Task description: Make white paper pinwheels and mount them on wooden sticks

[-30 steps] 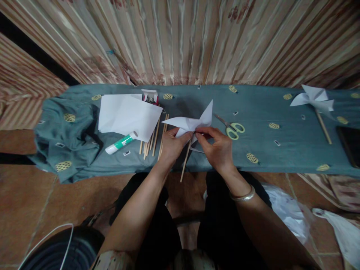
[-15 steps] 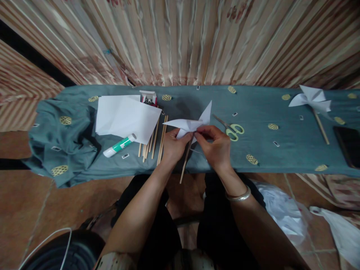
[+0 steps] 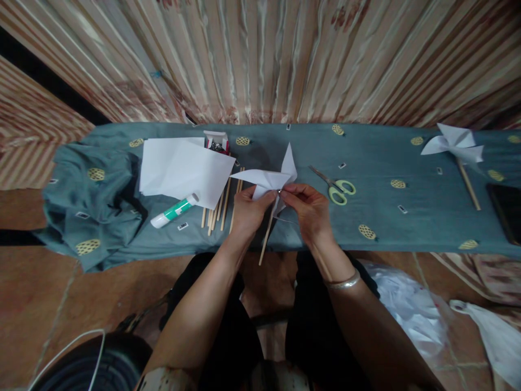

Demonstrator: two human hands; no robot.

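Note:
A white paper pinwheel [image 3: 268, 178] is between my hands, over the front part of the cloth-covered table. My left hand [image 3: 249, 210] is closed, thumb and fingers pinching the paper near its centre. My right hand [image 3: 310, 210] pinches at the right side of the centre, where a small shiny pin head [image 3: 279, 191] shows between the thumbs. Below the paper a thin wooden stick [image 3: 266, 237] slants down past the table's front edge. Its upper end is hidden by the paper and fingers.
Left lie white paper sheets [image 3: 179, 168], a glue stick [image 3: 174, 210], loose wooden sticks [image 3: 223, 209] and a small open box [image 3: 217, 144] of metal pins. Green-handled scissors [image 3: 341, 191] lie right. Farther right are another pinwheel [image 3: 455, 142] and a dark phone [image 3: 504, 212].
The pinwheel has turned slightly, its upper point swinging left to stand more upright. My right fingers have shifted a little, and the pin head now shows between my hands.

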